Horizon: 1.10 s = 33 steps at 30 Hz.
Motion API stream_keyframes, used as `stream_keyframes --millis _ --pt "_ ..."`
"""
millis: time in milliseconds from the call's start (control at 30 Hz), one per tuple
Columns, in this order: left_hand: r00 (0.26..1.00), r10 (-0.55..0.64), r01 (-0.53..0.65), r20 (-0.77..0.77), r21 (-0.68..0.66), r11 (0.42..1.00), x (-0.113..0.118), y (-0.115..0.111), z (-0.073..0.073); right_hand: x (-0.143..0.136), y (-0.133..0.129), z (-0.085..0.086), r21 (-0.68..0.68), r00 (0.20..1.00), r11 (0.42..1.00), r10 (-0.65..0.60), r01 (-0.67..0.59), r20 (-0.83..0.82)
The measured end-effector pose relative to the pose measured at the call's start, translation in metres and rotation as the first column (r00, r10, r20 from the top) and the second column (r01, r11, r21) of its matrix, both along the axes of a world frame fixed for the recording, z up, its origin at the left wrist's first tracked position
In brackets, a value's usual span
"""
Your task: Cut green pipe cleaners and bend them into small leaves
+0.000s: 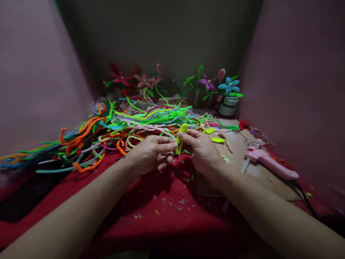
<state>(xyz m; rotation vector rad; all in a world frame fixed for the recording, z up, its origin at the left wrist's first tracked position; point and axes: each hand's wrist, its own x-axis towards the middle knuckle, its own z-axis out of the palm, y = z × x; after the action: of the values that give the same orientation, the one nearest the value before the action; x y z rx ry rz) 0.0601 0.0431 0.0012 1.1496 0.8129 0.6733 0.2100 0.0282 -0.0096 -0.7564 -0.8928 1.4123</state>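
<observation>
Left of the glue gun [272, 162], pinches a yellow petal [183, 128] in nearly closed left hand [149, 151] and right hand [203, 149], probably for steadiness.

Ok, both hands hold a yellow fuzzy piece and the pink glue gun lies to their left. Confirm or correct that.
The left hand and right hand do hold the yellow fuzzy piece, but the head view shows the pink glue gun to their right, not left.

Bare forearms [88, 201], tapering toward bare wrists [131, 162] — uncovered fingers [165, 148]
</observation>
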Motion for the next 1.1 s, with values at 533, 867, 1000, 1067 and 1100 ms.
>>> stream_keyframes --millis 533,867,1000,1067,1100 --pt "0.992 0.005 0.011 -0.124 0.128 0.992 0.006 -0.012 -0.001 0.002 0.008 -0.005 -0.004 0.995 0.995 -0.095 0.095 0.006" --pt "0.960 0.037 0.043 -0.276 0.278 0.960 0.006 -0.012 -0.001 0.000 0.004 -0.006 -0.049 0.999 0.998 -0.043 0.042 -0.029" --pt "0.897 0.267 0.059 -0.351 0.695 0.717 0.007 -0.016 0.004 0.003 0.007 -0.002 -0.068 0.999 0.998 -0.021 0.018 -0.039" --pt "0.872 0.407 0.060 -0.271 0.886 0.460 0.006 -0.014 0.001 0.004 0.008 0.000 -0.072 0.998 0.997 -0.002 -0.002 -0.061" --pt "0.858 0.457 0.080 -0.236 0.939 0.335 0.004 -0.012 -0.001 0.004 0.008 0.001 -0.080 0.997 0.997 0.012 -0.018 -0.076"
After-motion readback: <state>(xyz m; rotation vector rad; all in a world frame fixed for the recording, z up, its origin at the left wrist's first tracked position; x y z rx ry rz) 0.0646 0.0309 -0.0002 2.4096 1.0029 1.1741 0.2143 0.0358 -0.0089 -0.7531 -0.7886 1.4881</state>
